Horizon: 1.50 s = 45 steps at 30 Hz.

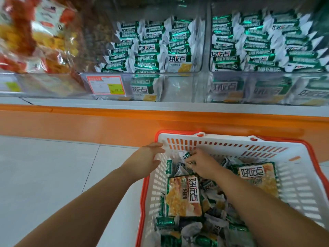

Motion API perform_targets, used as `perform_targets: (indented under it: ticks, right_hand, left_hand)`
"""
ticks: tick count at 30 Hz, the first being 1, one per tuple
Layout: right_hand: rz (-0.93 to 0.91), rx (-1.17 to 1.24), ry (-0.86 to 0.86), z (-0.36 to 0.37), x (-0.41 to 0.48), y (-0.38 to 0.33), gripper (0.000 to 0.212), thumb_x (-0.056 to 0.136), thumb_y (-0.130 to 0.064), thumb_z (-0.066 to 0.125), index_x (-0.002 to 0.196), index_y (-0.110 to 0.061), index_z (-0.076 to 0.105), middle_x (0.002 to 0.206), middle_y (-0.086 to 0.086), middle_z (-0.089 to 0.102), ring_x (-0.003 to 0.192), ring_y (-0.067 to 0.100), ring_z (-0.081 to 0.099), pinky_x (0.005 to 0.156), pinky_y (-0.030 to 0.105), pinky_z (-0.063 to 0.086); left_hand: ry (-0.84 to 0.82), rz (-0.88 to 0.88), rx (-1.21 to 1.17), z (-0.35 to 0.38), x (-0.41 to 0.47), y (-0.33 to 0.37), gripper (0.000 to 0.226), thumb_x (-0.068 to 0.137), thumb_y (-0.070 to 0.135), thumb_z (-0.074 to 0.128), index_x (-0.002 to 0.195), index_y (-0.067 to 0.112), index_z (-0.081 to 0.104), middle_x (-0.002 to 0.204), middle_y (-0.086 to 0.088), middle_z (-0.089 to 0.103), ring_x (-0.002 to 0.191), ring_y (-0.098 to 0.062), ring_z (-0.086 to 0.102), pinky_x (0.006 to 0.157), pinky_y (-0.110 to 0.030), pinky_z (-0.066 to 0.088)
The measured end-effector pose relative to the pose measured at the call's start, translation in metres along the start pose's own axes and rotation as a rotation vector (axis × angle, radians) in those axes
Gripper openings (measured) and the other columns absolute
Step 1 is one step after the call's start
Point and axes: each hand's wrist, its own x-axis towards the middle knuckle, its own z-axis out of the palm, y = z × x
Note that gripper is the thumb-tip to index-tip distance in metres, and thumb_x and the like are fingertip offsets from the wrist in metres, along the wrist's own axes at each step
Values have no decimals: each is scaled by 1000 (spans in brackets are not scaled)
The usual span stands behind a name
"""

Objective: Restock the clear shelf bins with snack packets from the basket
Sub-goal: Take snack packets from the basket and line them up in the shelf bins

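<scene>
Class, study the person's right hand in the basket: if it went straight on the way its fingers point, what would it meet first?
The right hand pinches a small green packet; straight beyond it, probably the white slatted far wall of the basket, near its left corner, though depth is unclear.
</scene>
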Motion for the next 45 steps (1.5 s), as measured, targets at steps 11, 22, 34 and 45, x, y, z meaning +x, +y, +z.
perform_targets:
  ticks: [11, 22, 34, 45]
  right_hand:
    - [-105, 276, -7, -119, -100, -84, 47, 85, 3, 58, 108, -37, 68, 120, -3, 64, 108, 31, 60, 92, 44, 48]
    - [-305, 385, 248, -173, -177, -147, 20, 83, -11, 70, 83, -31, 69, 92, -22, 65, 81, -10, 64, 74, 14, 53]
    - [-455, 51, 669, -235, -121, -204, 26, 80, -10, 73, 84, -29, 56, 90, -18, 58, 89, 10, 60, 79, 26, 48]
    - [-373, -223, 784, -262, -64, -163, 21, 84, -21, 68, 105, -23, 64, 119, -4, 61, 120, 17, 45, 100, 31, 34]
  left_hand:
    - [-79, 70, -170, -77, -57, 74, 50, 89, 26, 65, 136, 33, 48, 142, 5, 45, 111, -13, 50, 80, -22, 37]
    - [301, 137, -919, -109, -100, 105, 35, 89, 16, 65, 119, 29, 55, 109, 2, 65, 85, -14, 69, 79, -33, 58]
    - [816, 248, -716, -171, -57, 100, 28, 90, 23, 64, 116, 25, 52, 95, 23, 53, 85, 5, 50, 73, -16, 40]
    - [492, 218, -101, -223, 28, 86, 41, 88, 29, 67, 125, 29, 50, 99, -4, 59, 72, -15, 57, 62, -27, 44]
